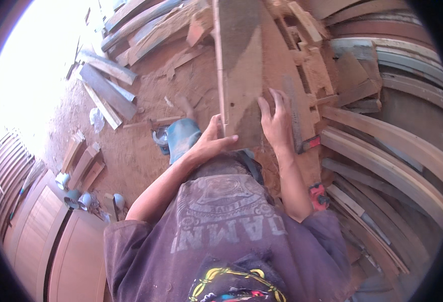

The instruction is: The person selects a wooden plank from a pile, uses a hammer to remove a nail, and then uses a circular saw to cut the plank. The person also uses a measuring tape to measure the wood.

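A long brown wooden board [242,65] with a pale, narrow edge stretches away from my body. My left hand [212,140] grips its near left corner, the thumb lying across the top face and the fingers at the pale edge. A small dark hole shows in the board near that end. Off the board's right side is my right hand [276,123], its fingers apart and slightly bent, with nothing in it. Whether its fingertips touch the wood beneath, I cannot tell. Beside the right hand lies a grey metal strip [294,113] with markings.
A red-and-black item [310,144] lies by my right wrist, and a red tool [319,196] by my right elbow. Notched timber [312,70] stands at the far right. Curved planks [392,146] crowd the right side. Offcuts [108,90] lie on the dusty ground [153,98] at left.
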Demonstrator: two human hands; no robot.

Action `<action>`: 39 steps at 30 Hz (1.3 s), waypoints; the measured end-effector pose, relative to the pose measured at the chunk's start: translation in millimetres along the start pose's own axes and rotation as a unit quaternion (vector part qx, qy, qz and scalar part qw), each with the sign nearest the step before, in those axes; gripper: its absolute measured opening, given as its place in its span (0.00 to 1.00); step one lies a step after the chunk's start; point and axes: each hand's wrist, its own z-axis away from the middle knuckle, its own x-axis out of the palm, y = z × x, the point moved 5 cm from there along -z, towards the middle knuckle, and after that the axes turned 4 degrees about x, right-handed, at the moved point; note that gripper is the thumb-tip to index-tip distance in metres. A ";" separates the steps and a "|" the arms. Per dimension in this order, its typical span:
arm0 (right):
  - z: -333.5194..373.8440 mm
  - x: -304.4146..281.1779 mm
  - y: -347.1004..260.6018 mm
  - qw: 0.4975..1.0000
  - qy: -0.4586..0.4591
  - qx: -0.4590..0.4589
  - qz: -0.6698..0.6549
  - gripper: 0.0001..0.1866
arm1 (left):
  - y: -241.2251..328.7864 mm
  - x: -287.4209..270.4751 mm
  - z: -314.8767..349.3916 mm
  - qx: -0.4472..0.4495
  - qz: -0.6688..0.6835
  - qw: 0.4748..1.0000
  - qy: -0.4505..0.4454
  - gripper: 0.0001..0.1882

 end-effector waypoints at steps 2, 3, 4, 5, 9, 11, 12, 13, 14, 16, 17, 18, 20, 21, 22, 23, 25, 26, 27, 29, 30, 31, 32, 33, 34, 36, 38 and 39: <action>20.4 -24.5 33.3 0.994 0.058 -0.019 0.091 0.27 | 8.6 8.9 -1.4 -0.038 -0.050 0.998 0.016 0.44; 31.3 -34.7 52.2 0.989 0.052 0.005 0.137 0.27 | 11.4 11.7 -3.2 -0.056 -0.075 0.995 0.023 0.43; 43.2 -41.7 69.5 0.983 0.044 0.031 0.178 0.28 | 7.1 12.7 -6.9 -0.050 -0.088 0.995 0.009 0.42; 54.7 -44.9 85.9 0.985 0.034 0.039 0.167 0.28 | 1.2 11.7 -12.0 -0.046 -0.104 0.994 -0.004 0.42; 86.8 -57.1 122.0 0.989 0.001 0.082 0.124 0.28 | -5.5 36.0 -32.1 -0.112 -0.194 0.973 -0.065 0.45; 99.0 -63.3 131.5 0.987 0.014 0.106 0.118 0.28 | -14.9 45.0 -41.5 -0.094 -0.265 0.957 -0.076 0.49; 106.3 -66.9 139.0 0.985 0.032 0.117 0.121 0.27 | -18.8 49.9 -46.2 -0.083 -0.298 0.947 -0.081 0.51; 114.1 -70.1 149.0 0.982 0.049 0.128 0.126 0.27 | -18.3 59.5 -50.9 -0.067 -0.312 0.944 -0.084 0.52; 122.4 -73.1 164.8 0.978 0.074 0.146 0.126 0.26 | -18.2 69.5 -53.6 -0.050 -0.325 0.941 -0.081 0.52; 140.2 -79.2 196.8 0.968 0.121 0.181 0.125 0.26 | -17.1 88.5 -58.5 -0.068 -0.356 0.928 -0.088 0.52; 141.0 -82.9 198.4 0.965 0.111 0.214 0.106 0.26 | -10.7 97.5 -61.9 -0.103 -0.372 0.917 -0.095 0.51; 142.3 -88.5 199.7 0.960 0.100 0.247 0.088 0.26 | -9.9 104.4 -64.1 -0.137 -0.388 0.906 -0.101 0.50; 141.7 -95.4 196.6 0.957 0.093 0.268 0.065 0.26 | -24.3 113.3 -70.4 -0.124 -0.387 0.908 -0.100 0.47; 141.3 -96.5 194.7 0.959 0.097 0.260 0.060 0.26 | -30.7 116.1 -72.7 -0.117 -0.386 0.909 -0.100 0.46; 141.0 -96.9 194.1 0.961 0.099 0.252 0.057 0.27 | -31.9 121.1 -72.7 -0.105 -0.374 0.917 -0.095 0.44; 139.1 -96.4 193.4 0.961 0.098 0.249 0.062 0.26 | -32.7 125.1 -71.5 -0.092 -0.362 0.923 -0.089 0.42; 135.1 -95.1 190.8 0.962 0.095 0.244 0.077 0.25 | -30.6 129.7 -68.8 -0.072 -0.357 0.927 -0.089 0.40; 134.7 -96.1 188.5 0.966 0.111 0.227 0.054 0.24 | -27.7 131.6 -68.0 -0.065 -0.365 0.924 -0.095 0.39; 134.4 -96.9 186.1 0.969 0.126 0.209 0.031 0.23 | -23.4 133.3 -67.9 -0.058 -0.372 0.921 -0.099 0.38; 131.3 -102.7 176.8 0.976 0.133 0.172 0.010 0.20 | -16.3 134.0 -64.7 -0.045 -0.383 0.917 -0.097 0.37; 131.3 -110.8 172.0 0.979 0.129 0.156 0.014 0.18 | -15.4 132.5 -63.3 -0.038 -0.389 0.916 -0.096 0.36; 127.2 -122.0 164.7 0.983 0.124 0.136 0.020 0.16 | -16.9 128.3 -62.7 -0.041 -0.398 0.913 -0.082 0.36; 126.2 -131.2 163.4 0.988 0.086 0.125 0.026 0.14 | -21.0 122.7 -64.3 -0.044 -0.408 0.909 -0.069 0.37; 127.9 -143.2 164.0 0.992 0.048 0.115 0.033 0.12 | -25.5 115.7 -66.5 -0.047 -0.418 0.906 -0.056 0.37; 129.3 -153.9 156.6 0.993 0.010 0.107 0.044 0.10 | -32.2 107.3 -70.1 -0.039 -0.394 0.917 -0.043 0.37; 123.0 -176.0 123.4 0.982 -0.072 0.158 -0.074 0.09 | -47.9 92.4 -77.8 -0.022 -0.344 0.938 -0.020 0.38; 119.3 -187.8 85.0 0.968 -0.129 0.184 -0.112 0.11 | -36.4 99.4 -74.4 -0.016 -0.350 0.937 -0.011 0.37; 121.3 -184.7 75.6 0.971 -0.157 0.157 -0.085 0.10 | -30.8 104.4 -71.9 -0.015 -0.351 0.936 -0.008 0.37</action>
